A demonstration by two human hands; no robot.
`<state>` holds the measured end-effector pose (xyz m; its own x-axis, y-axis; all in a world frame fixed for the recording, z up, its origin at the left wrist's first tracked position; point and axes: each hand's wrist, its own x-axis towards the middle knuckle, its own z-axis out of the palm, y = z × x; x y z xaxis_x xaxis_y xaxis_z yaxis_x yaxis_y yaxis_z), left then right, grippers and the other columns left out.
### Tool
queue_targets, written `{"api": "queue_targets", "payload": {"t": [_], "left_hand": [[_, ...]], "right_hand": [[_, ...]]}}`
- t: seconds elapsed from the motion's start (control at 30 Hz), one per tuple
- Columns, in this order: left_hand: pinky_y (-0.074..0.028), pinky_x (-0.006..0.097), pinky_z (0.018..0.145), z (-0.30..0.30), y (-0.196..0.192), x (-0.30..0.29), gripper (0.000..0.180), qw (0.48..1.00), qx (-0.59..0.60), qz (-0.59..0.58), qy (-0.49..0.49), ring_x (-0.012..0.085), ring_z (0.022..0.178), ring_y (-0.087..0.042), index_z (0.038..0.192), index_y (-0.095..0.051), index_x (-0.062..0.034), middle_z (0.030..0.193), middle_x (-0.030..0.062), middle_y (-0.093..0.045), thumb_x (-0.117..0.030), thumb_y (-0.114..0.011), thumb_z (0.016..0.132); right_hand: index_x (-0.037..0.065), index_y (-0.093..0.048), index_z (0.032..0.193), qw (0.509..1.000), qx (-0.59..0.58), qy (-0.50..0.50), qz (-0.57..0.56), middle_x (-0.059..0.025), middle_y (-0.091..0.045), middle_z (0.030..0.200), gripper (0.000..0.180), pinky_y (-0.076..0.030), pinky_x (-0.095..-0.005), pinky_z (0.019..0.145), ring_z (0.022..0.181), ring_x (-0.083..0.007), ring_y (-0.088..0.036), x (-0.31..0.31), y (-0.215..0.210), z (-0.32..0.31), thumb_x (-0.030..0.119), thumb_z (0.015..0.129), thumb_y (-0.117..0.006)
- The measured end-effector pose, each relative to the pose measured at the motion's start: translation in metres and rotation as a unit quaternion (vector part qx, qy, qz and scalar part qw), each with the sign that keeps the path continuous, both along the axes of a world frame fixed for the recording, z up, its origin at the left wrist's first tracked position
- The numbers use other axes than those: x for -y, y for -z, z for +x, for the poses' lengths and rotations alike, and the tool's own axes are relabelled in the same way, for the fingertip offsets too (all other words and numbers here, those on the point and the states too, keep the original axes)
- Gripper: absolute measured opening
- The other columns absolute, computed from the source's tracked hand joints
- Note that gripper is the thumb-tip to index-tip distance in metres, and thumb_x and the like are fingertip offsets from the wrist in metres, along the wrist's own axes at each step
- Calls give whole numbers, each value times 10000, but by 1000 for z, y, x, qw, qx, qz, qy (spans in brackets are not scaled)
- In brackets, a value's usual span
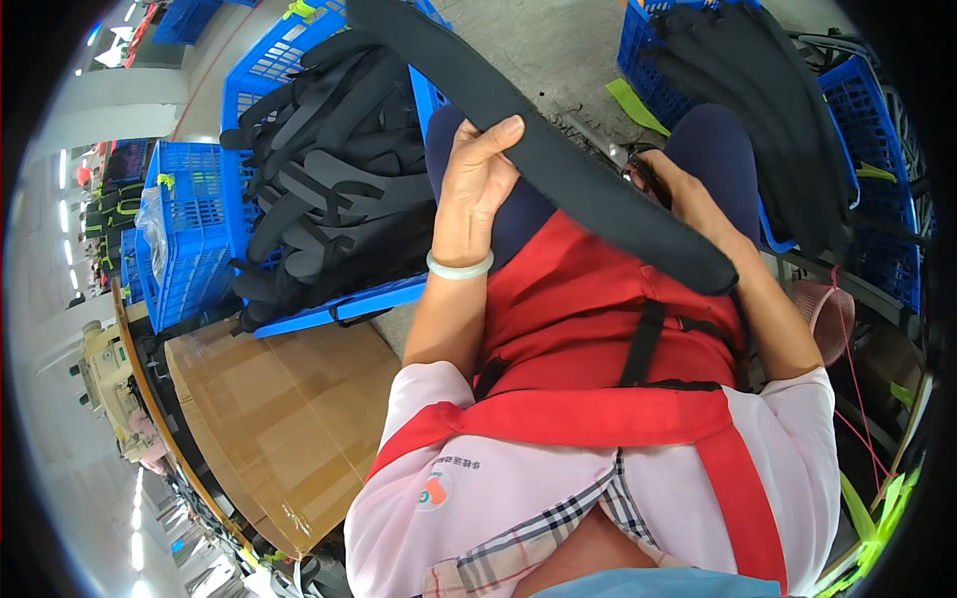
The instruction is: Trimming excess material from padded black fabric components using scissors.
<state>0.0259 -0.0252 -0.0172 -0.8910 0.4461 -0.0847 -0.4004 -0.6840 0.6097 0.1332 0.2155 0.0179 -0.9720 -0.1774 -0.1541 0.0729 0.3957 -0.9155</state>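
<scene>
A long black padded strip [568, 169] with a rounded near end slants across my lap, from the far left down to the right. My left hand [480, 169] pinches its left edge, thumb on top and fingers underneath. On the strip's far right side, my right hand [688, 194] is curled round a small dark object with a shiny metal part [632, 171]. The strip hides part of this hand, and the object's kind is unclear. Under the strip lies my red apron [588, 299].
At the left, a blue plastic crate [349, 307] holds a heap of black and grey padded strips [344, 184]. Blue crates [189, 199] stand behind it, above a cardboard box [289, 399]. More black strips [758, 110] fill a crate at the far right, near a pink mesh basket [825, 321].
</scene>
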Motion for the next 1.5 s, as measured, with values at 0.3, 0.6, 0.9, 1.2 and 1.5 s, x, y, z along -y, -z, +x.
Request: {"api": "queue_targets", "payload": {"t": [0.3,0.6,0.9,1.2,1.5], "left_hand": [[-511,363,895,8,-2,-10,252,998,-53,-9,35,207,933,-653,1019,-677,-37,1006,90,-687,61,-694,788],[-510,359,894,12,-4,-8,263,997,-60,25,29,203,941,-652,1020,-680,-47,1011,82,-688,74,-689,786],[-507,357,904,14,1,-14,227,997,-68,10,24,198,942,-652,981,-689,-57,999,78,-692,80,-675,800],[-534,319,817,17,-5,-16,228,999,-36,7,7,172,854,-658,947,-673,-55,921,67,-692,108,-680,788],[-499,374,912,9,-4,-5,171,999,-33,7,-5,220,958,-643,998,-672,-49,1006,85,-681,-17,-694,831]], "right_hand": [[40,-379,1063,995,-33,-57,77,-169,-526,793,323,-429,-412,657,711,-353,-528,14,-2,-10,67,835,-606],[29,-368,1085,992,-44,-64,100,-240,-582,916,366,-421,-478,684,832,-466,-556,15,-15,-11,138,845,-622],[9,-376,1066,987,-66,-68,128,-279,-593,891,354,-426,-490,712,878,-500,-537,13,0,-13,61,820,-626],[-25,-432,998,986,-80,-49,139,-311,-561,821,306,-439,-472,680,866,-499,-535,18,-15,-17,124,836,-646],[-3,-465,1031,996,-52,-52,49,-205,-513,778,351,-424,-323,646,679,-362,-414,12,7,-15,224,860,-670]]}}
